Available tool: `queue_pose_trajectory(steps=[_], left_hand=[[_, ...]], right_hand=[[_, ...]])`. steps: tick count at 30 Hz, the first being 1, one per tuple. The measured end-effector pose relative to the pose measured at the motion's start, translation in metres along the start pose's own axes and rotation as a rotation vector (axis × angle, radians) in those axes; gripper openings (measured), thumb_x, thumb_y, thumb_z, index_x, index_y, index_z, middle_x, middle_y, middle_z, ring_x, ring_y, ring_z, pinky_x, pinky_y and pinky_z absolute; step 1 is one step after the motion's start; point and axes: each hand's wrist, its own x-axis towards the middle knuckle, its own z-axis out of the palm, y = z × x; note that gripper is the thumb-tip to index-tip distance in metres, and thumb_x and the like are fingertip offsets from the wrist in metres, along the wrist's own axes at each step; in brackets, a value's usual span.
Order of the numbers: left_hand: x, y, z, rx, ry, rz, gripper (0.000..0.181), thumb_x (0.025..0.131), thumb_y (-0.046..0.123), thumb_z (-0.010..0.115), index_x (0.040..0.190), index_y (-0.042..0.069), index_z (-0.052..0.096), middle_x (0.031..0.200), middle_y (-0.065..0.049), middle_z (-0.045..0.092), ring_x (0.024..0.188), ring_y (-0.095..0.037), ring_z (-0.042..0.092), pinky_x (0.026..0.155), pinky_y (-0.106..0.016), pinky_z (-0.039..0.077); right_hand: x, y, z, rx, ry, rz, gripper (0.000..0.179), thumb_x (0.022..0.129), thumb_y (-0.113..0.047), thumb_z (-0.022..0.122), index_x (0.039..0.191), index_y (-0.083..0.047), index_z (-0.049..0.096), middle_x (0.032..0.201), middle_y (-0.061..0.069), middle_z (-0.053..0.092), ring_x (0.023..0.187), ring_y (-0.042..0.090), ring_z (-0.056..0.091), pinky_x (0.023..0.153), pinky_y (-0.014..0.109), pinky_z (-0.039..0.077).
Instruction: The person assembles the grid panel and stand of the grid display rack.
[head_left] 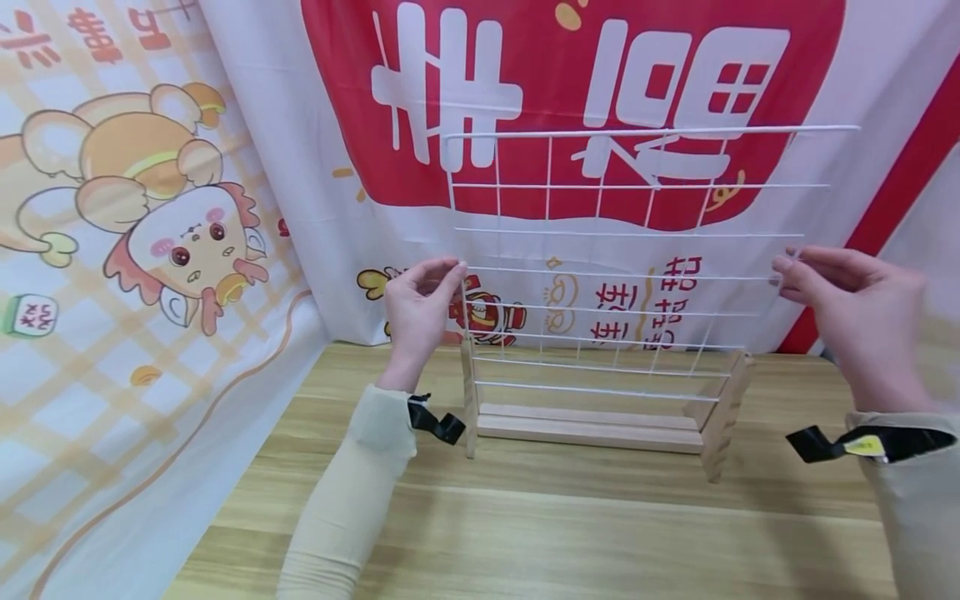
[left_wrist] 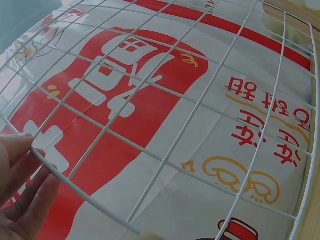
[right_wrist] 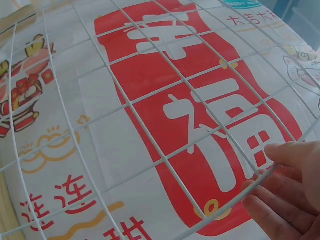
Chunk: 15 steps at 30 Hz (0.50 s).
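Observation:
A white wire grid panel stands upright in a wooden base on the table. My left hand pinches the panel's left edge wire about halfway up, thumb and fingers on either side. On the opposite edge, my right hand pinches the side wire at a similar height. Close up in the left wrist view, the fingers meet the outer wire of the grid. The right wrist view has the thumb and fingertips against the outer wire. The panel's lower end sits between the base's two wooden side pieces.
Behind the panel hangs a white cloth with a large red printed patch and lettering. Another printed cloth with a cartoon animal covers the left side. The wood-grain table extends in front of the base. Black straps circle both wrists.

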Motion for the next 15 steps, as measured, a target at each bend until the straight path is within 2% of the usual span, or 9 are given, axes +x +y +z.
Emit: queue_pose_trajectory(steps=[8, 15], left_hand=[[0.0004, -0.0033, -0.0013, -0.020, -0.034, -0.005, 0.033, 0.092, 0.033, 0.077, 0.113, 0.009, 0.077, 0.104, -0.002, 0.075, 0.087, -0.019, 0.071, 0.081, -0.029, 0.061], [-0.0010, -0.0062, -0.0013, -0.018, -0.036, -0.045, 0.035, 0.090, 0.038, 0.078, 0.113, 0.012, 0.077, 0.105, -0.001, 0.075, 0.087, -0.019, 0.072, 0.082, -0.029, 0.060]], right_hand=[[0.0029, 0.0039, 0.0029, 0.018, 0.010, -0.033, 0.046, 0.094, -0.041, 0.067, 0.136, -0.022, 0.068, 0.125, -0.007, 0.070, 0.093, -0.004, 0.068, 0.092, 0.012, 0.046], [0.0042, 0.0076, 0.0035, 0.011, 0.001, -0.067, 0.043, 0.096, -0.038, 0.067, 0.135, -0.021, 0.068, 0.121, -0.007, 0.072, 0.091, -0.005, 0.068, 0.087, 0.010, 0.047]])
